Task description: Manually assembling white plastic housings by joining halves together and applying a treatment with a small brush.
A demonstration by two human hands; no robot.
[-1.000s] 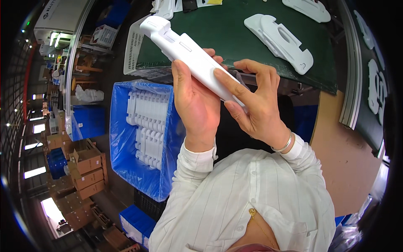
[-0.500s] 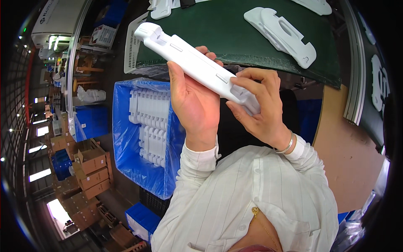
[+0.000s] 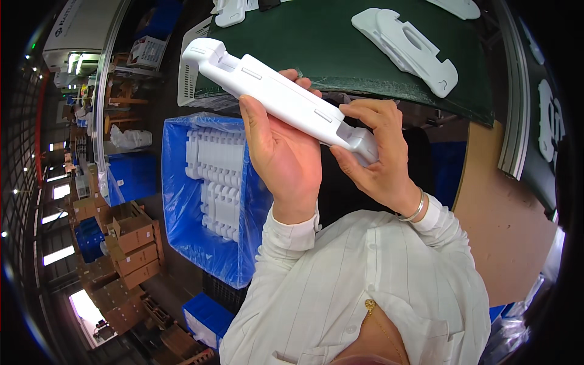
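A long white moulded plastic part lies aslant in front of me, its far end up and to the left. Small slots and a notch near each end show along its narrow side. My left hand cradles it from below, thumb on the near side and fingertips showing past the far side. At the lower right end, my right hand grips the part between thumb and fingers. Behind it, several similar white parts rest on the green work surface.
Left of my arm stands a blue bin lined with clear plastic, holding stacked white parts. A white basket sits by the green surface's left edge. Brown cardboard stands at my right, beside a metal rail. Cartons are piled far left.
The far end of the white part has shifted slightly left and tilted, so more of its notched side shows. My right hand's fingers have moved a little at the lower end.
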